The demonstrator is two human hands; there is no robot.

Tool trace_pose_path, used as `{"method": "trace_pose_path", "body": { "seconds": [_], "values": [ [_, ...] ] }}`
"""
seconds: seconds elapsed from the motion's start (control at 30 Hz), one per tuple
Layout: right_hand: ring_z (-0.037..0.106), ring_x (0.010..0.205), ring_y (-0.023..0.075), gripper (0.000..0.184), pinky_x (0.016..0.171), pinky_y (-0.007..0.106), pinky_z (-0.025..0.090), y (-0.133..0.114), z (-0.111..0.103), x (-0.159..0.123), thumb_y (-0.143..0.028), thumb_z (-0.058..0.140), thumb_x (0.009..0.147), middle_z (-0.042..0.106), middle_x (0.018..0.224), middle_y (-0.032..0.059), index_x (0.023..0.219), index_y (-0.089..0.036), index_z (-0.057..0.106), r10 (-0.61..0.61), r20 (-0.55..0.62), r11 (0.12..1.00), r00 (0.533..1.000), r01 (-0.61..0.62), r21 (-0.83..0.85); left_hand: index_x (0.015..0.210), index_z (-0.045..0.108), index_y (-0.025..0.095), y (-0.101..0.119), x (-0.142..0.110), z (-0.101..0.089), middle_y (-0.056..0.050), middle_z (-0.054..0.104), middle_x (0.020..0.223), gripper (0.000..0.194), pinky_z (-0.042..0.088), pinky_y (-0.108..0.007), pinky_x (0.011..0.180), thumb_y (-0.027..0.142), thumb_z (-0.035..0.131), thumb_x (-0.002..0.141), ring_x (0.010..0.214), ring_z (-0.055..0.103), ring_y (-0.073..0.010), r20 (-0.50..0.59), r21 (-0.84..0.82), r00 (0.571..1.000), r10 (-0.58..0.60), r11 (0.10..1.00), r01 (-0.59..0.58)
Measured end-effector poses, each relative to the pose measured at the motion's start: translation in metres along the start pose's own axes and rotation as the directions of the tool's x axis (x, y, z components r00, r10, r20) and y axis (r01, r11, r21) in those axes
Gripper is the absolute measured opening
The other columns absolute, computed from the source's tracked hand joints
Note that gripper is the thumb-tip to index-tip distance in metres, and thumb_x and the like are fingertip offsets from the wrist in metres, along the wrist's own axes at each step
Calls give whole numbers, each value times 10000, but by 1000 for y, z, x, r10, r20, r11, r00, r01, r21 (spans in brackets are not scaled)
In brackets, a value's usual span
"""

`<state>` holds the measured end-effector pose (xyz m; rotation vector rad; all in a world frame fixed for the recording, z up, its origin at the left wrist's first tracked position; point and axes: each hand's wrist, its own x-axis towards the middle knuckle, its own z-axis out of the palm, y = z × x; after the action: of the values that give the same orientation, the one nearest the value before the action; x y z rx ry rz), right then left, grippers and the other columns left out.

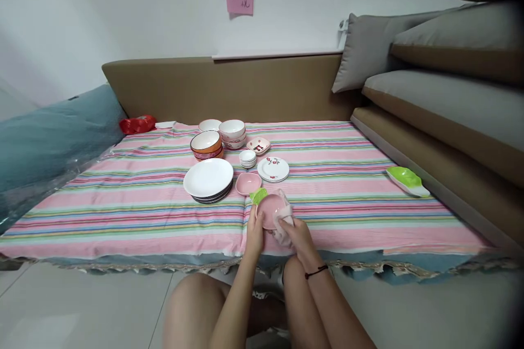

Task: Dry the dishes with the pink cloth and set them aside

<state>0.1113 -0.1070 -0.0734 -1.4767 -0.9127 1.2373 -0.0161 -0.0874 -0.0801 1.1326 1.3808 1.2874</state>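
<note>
Near the front edge of the striped cloth, my left hand grips the left side of a pink bowl with a green leaf-shaped handle. My right hand is closed on a pale cloth, which wraps around the bowl's right side and presses against its rim. Just beyond the held bowl lies another pink bowl. White plates with a red flower print are stacked behind it to the right. To the left is a stack of larger plates, the top one white.
Several stacked bowls and small white dishes stand farther back. A green leaf-shaped dish lies at right beside piled cushions. A red bundle sits back left. The brown backrest borders the striped cloth.
</note>
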Motion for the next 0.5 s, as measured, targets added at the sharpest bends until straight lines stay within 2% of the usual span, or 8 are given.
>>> {"method": "trace_pose_path", "body": {
  "seconds": [0.2,0.33,0.4,0.5],
  "values": [
    [499,541,165,453,501,253,343,10,3,-10,-594,629,609,535,524,17,585,-141,631,-35,-194,993,980,13,-115,1335,462,117,-5,-4,-3,-140,426,1446,668,276,-384,1134,555,471,831,1363,352,-256,132,87,991,15,996,-27],
    [509,570,168,469,515,250,347,20,2,-11,-593,643,612,557,543,28,618,-124,660,-69,-261,995,963,49,-83,1405,369,136,-2,-15,-11,-137,481,1399,644,417,-399,1034,519,384,887,1233,513,-249,233,167,972,12,985,-52],
    [519,584,168,473,525,250,361,23,2,-9,-584,652,609,579,568,35,650,-113,673,-62,-270,997,961,48,-58,1405,369,162,1,-27,-23,-129,528,1350,585,440,-408,1007,480,353,914,1203,537,-240,206,211,976,69,971,-113],
    [541,576,171,489,509,256,384,27,4,-8,-588,643,623,609,602,48,692,-105,678,-29,-282,999,959,35,14,1345,438,184,2,-57,-51,-114,522,1352,471,383,-407,1059,399,346,936,1267,470,-215,38,350,973,227,909,-225]
  ]
}}
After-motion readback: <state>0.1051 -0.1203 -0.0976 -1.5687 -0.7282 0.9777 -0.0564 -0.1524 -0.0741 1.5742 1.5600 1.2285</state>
